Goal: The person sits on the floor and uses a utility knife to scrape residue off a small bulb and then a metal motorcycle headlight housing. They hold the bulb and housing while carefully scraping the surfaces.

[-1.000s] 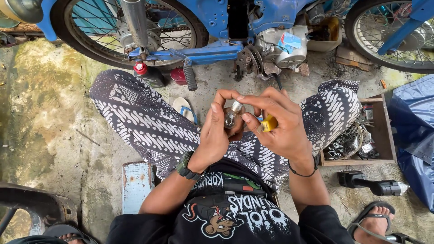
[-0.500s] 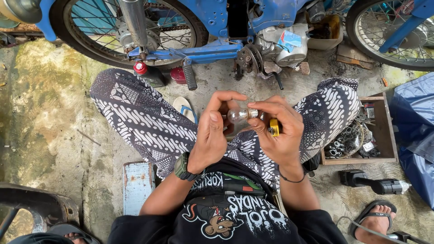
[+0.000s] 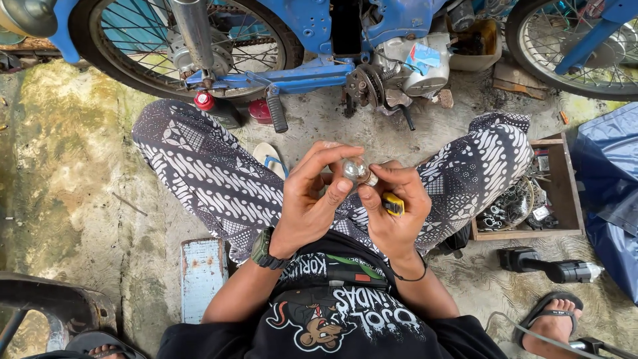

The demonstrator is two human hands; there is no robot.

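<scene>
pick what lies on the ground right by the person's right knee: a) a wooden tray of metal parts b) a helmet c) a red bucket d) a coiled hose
a, a shallow wooden tray holding metal rings and small parts sits against the right knee, beside the blue motorbike.

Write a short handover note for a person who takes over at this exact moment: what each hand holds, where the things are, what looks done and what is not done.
Left hand: fingers pinch a small shiny metal part, held up over the lap.
Right hand: fingertips touch the same part from the other side; a small yellow tool is tucked in this palm.
Around: the blue motorbike stands in front with its engine exposed; a wooden box of metal parts lies by the right knee; a black power tool lies on the ground further right.
Done: the part is off the bike and in hand.
Left: it is not yet fitted anywhere.
</scene>
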